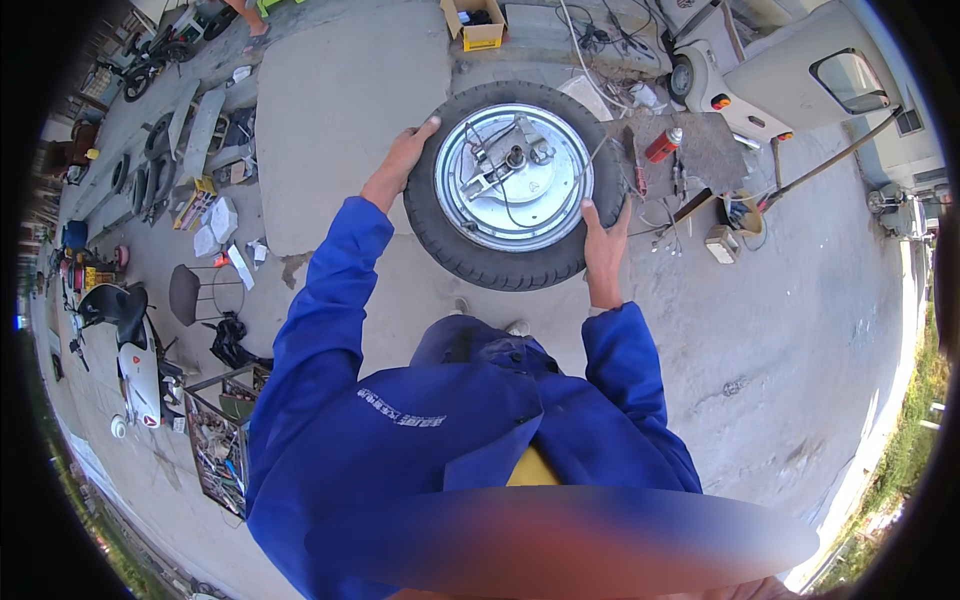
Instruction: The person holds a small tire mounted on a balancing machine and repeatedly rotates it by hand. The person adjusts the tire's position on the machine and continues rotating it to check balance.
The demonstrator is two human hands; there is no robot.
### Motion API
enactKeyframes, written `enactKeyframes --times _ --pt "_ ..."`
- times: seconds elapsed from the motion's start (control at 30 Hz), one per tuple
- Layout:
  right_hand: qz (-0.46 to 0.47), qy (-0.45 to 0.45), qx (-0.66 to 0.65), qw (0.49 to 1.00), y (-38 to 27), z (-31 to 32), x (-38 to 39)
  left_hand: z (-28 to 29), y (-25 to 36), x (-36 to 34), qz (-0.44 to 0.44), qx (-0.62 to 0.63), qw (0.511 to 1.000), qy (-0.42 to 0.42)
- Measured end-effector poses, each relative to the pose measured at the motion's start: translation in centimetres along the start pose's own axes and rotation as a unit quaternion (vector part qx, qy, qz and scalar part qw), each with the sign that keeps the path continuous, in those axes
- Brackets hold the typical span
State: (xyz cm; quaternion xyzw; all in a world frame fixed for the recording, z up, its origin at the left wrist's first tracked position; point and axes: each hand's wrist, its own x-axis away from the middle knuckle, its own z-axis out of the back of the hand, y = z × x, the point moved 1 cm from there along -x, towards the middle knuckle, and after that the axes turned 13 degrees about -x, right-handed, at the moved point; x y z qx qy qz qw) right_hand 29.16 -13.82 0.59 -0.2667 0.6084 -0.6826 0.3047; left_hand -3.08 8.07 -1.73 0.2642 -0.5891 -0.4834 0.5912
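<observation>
A small vehicle wheel (525, 190) with a black treaded tyre and a silver hub is held up in front of me, its hub side facing me. A brake lever arm, an axle stub and thin cables show on the hub plate. My left hand (402, 165) grips the tyre's left edge, thumb on the sidewall. On the lower right side my right hand (604, 250) clasps the tyre, its thumb near the rim. The fingers beneath the tyre are mostly hidden.
Right of the wheel, a low work table (705, 145) bears a red spray can (663, 145) and tools. A white vehicle (820, 75) stands at far right, a bucket (742, 214) near it. On the left are a stool (186, 294), a metal parts bin (218, 445) and a scooter (140, 370).
</observation>
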Motion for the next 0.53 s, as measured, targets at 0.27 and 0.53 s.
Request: enactKeyframes --times 0.27,0.53 --pt "-0.021 0.020 -0.019 0.999 0.3 0.1 0.3 -0.4 -0.4 -0.1 0.015 0.062 0.997 -0.043" --pt "-0.102 -0.297 -0.050 0.948 -2.2 -1.7 -15.2 -4.4 -6.9 8.7 0.022 0.182 0.957 0.226"
